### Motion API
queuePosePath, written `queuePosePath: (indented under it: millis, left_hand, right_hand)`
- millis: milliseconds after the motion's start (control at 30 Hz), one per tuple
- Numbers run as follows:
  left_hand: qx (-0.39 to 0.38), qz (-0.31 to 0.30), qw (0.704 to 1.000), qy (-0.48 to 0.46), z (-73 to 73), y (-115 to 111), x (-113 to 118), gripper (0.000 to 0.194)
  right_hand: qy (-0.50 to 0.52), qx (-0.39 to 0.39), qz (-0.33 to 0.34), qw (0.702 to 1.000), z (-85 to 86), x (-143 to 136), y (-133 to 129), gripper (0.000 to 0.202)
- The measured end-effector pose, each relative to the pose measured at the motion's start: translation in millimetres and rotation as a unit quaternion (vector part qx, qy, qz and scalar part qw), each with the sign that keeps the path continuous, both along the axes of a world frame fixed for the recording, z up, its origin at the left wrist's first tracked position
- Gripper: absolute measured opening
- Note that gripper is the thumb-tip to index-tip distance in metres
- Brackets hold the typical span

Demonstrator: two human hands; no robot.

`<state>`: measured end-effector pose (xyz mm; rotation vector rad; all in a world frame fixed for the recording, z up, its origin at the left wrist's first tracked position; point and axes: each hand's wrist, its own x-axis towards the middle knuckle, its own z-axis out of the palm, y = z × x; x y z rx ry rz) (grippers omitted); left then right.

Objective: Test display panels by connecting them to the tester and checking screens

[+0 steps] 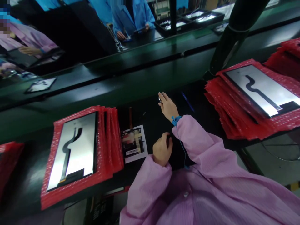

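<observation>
- Currently, the two hands are lying apart from each other: the left hand [162, 149] is forming a loose curl close to the body, and the right hand [168, 106] is extending farther out over the table [150, 114], its back facing up.
- A small shiny thing [160, 100] is showing at the right hand's fingertips, on their left side; the fingers are hiding most of it, so its long axis and the firmness of any grip cannot be told.
- Whether the left hand is holding anything cannot be told either.
- A small electronic part [133, 142] is lying just left of the left hand, the nearer of the two, on a white sheet [136, 157]; its long axis seems to be running away from the body.
- A blue stick [187, 102] is lying right of the right hand.
- Red bubble bags [110, 140] are sitting left of both hands, with a flat screen [79, 143] resting on top; more red bags [217, 106] are bearing another screen [269, 82] to the right. Their insides are not showing.
- Far beyond the right hand, black trays [211, 20] are holding bright flat panels.
</observation>
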<state>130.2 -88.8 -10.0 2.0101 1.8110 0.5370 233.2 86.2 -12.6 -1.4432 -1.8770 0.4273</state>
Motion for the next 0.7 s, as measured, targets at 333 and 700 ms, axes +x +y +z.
queuePosePath:
  millis: [333, 700]
  left_hand:
    - [0.005, 0.004, 1.000, -0.009, -2.9, 0.9, 1.1, 0.019]
    - [0.022, -0.007, 0.997, -0.067, -1.8, -2.2, -1.8, 0.017]
  right_hand:
    - [-0.004, -0.001, -0.027, 1.000, 5.1, -0.1, -6.6, 0.071]
    - [-0.140, 0.121, -0.326, 0.927, 48.0, 128.7, -157.8, 0.055]
